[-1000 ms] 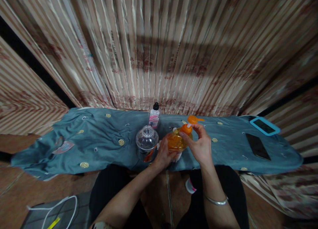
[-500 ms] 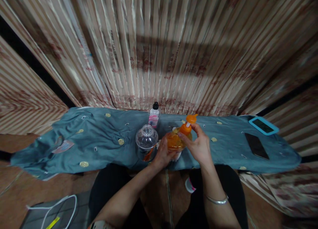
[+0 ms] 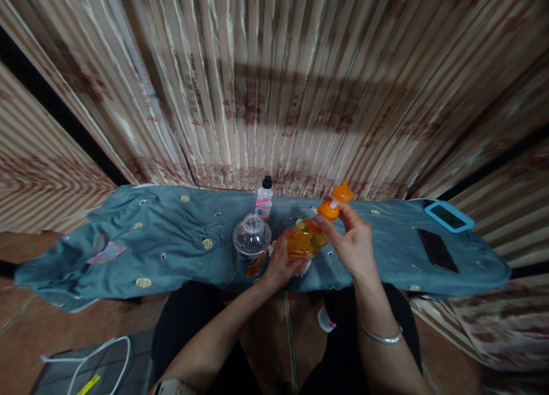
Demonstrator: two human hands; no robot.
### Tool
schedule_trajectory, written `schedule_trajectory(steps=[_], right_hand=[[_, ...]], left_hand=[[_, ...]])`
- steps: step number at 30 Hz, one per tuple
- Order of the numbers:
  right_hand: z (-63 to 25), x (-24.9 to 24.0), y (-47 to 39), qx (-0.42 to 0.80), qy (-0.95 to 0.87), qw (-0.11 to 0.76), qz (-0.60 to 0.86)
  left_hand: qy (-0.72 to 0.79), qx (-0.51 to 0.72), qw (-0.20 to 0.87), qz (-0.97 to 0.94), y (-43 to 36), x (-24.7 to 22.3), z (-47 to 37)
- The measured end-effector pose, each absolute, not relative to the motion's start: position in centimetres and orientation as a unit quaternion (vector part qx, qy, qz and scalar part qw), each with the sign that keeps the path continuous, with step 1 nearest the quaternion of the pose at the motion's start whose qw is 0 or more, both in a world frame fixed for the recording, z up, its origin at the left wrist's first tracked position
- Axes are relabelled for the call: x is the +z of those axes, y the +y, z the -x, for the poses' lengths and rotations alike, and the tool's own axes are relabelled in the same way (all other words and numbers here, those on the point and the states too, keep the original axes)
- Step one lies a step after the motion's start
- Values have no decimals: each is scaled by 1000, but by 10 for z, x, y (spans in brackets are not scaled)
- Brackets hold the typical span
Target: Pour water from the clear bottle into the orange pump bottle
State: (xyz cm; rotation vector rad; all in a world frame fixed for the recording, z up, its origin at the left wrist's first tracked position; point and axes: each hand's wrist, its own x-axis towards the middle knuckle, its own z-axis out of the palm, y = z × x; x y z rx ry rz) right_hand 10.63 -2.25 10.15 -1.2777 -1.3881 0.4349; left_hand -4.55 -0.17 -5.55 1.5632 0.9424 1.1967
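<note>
1. Here's the left hand [image 3: 281,263], just right of centre and low, curled against the side of an amber bottle [image 3: 303,242], its fingers bent around the clear plastic.
2. And the right hand [image 3: 355,243], further right, has thumb and fingers pinching the orange pump [image 3: 328,210] around its collar, the nozzle head tipping toward the upper right.
3. The bottle itself leans that way too, its neck toward the right hand; whether the collar sits on the neck, I cannot tell.
4. Something white [image 3: 303,268] peeks out below the bottle, partly hidden by the left hand.
5. Just left of that hand, a clear jar [image 3: 252,240] stands upright, an orange patch low on it.
6. Behind the jar, a small bottle [image 3: 263,203] stands upright, black cap on top, pink on its label.
7. All this is on the desk [image 3: 171,229], draped in blue-green cloth with yellow motifs.
8. Over to the right, a flat black slab [image 3: 437,250] lies near a blue-rimmed device [image 3: 449,216].
9. Lower left of the frame, a white cord [image 3: 127,355] loops beside a yellow strip [image 3: 88,385].
10. Across the top, striped curtains [image 3: 274,69] fill the view.
</note>
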Motion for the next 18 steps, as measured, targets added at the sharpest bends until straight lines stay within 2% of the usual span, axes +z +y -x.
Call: schedule_trajectory(steps=[6,10,18], right_hand=[[-115,125,-19,185,-604,627,455],[-120,139,-19,132,-619,616,469],[-122,155,-31,100,-636,619,450]], left_hand=[[384,482,459,-640,-2,-50,45],[397,481,456,-635,-4,-48,45],[404,477,454,-635,-5,-45,47]])
